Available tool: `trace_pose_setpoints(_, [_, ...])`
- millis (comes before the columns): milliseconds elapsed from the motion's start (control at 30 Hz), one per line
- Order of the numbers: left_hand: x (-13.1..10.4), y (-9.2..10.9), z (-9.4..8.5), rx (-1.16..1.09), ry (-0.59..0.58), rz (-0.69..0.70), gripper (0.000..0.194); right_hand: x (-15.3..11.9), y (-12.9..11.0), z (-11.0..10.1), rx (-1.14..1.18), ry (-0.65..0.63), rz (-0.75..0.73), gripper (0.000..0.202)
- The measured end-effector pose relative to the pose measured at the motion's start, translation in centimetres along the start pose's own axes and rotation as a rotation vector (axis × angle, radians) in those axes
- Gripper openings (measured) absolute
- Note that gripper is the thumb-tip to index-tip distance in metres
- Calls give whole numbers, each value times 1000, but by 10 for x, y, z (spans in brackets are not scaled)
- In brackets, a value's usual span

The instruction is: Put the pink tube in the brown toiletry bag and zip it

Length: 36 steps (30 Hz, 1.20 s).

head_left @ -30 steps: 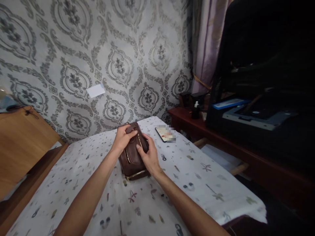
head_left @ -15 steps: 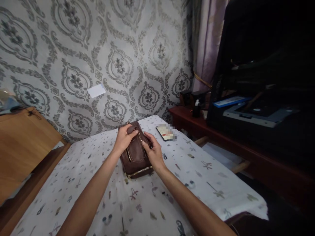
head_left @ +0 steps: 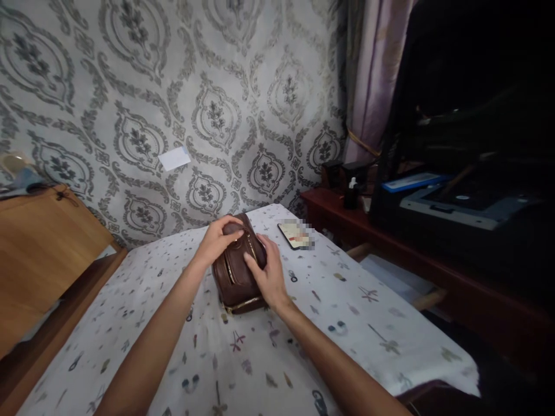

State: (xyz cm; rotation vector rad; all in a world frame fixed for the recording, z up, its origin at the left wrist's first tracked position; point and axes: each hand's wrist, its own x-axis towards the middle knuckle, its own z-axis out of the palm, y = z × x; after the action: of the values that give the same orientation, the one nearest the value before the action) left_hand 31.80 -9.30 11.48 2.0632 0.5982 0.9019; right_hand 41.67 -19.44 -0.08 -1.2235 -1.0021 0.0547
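Observation:
A brown leather bag [head_left: 240,271] with gold-coloured zippers lies on the patterned white cloth in front of me. My left hand [head_left: 219,240] is closed at its far end, thumb and fingers curled together over the upper part of the front pocket. What is pinched under those fingers is mostly hidden. On the near right, my right hand [head_left: 269,271] grips the bag's side, its thumb lying across the front beside a zipper and its fingers along the right edge. Another zipper runs along the bag's near end.
A phone [head_left: 292,236], partly pixelated, lies on the white cloth [head_left: 329,352] right of the bag. Beyond it stands a dark red desk [head_left: 321,202] with a small dropper bottle [head_left: 350,193] and a large black screen [head_left: 455,115]. A wooden panel [head_left: 47,254] rises at left.
The brown strap-like piece that showed between my left fingers is now covered by them. My right thumb has slid a little left across the bag's front. The view has shifted slightly.

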Motion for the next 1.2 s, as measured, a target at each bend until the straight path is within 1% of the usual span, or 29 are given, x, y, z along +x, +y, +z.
trace_pose_setpoints(67, [0, -3, -15, -17, 28, -4, 28, -8, -2, 3, -201, 18, -127, 52])
trace_pose_setpoints(167, [-3, -10, -35, 44, 68, -34, 26, -16, -6, 7, -365, 8, -328, 40])
trace_pose_setpoints(233, [-6, -15, -42, 85, 57, -47, 25, -19, -8, 9, -415, -13, -424, 37])
trace_pose_setpoints(300, [-9, -20, -45, 101, 50, -45, 25, -21, -9, 10, -449, -27, -460, 36])
trace_pose_setpoints(400, [-10, -25, -42, 113, 63, -27, 25, -21, -8, 10, -487, -37, -469, 36])
trace_pose_setpoints(567, [-10, -27, -36, 136, 131, -23, 24, -22, -7, 9, -523, -47, -495, 37])
trace_pose_setpoints(700, [-15, -25, -31, 59, 169, -67, 23, -22, -7, 7, -568, -55, -496, 39])
trace_pose_setpoints(867, [-24, -21, -24, -102, 235, -131, 24, -21, -6, 6, -637, -79, -527, 43])
trace_pose_setpoints(1033, [-34, -18, -19, -221, 243, -170, 29, -21, -8, 7, -604, -93, -518, 39])
trace_pose_setpoints(1100, [-38, -16, -18, -227, 237, -160, 30, -21, -9, 7, -592, -89, -518, 36])
trace_pose_setpoints(1200, [-44, -14, -16, -179, 218, -132, 30, -21, -9, 7, -585, -92, -517, 35])
